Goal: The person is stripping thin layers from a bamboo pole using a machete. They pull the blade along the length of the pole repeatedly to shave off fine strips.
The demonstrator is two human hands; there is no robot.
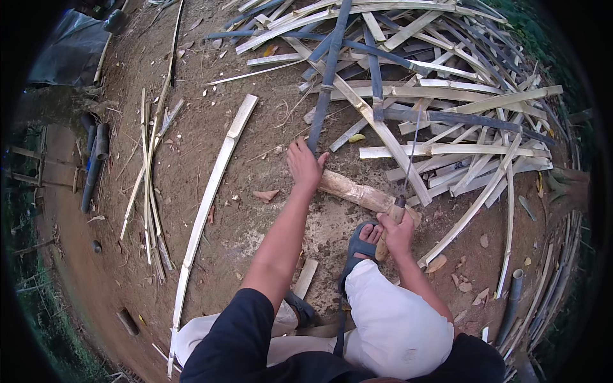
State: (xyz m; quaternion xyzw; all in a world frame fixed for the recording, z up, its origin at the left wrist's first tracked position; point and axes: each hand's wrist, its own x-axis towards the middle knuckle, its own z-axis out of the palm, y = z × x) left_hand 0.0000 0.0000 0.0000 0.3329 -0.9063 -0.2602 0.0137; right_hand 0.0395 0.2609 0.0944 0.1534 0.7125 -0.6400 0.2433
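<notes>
Left hand (305,165): fingers closed around long blue-grey bamboo strip (329,83), beside pale wooden log (357,191)
Right hand (397,231): fingers clamped on wooden-handled, thin-bladed knife (400,203)
Split-bamboo heap (447,94): apparently done
Held strip: seemingly unfinished

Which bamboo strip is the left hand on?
The dark strip running from the left hand out over the pile; no other strip meets that hand, and the long pale strip farther left lies apart from it.

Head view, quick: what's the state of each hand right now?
Left hand: closed, holding a long, flat, dark-grey bamboo strip.
Right hand: closed, holding a thin-bladed metal tool by its tan wooden handle.
</notes>
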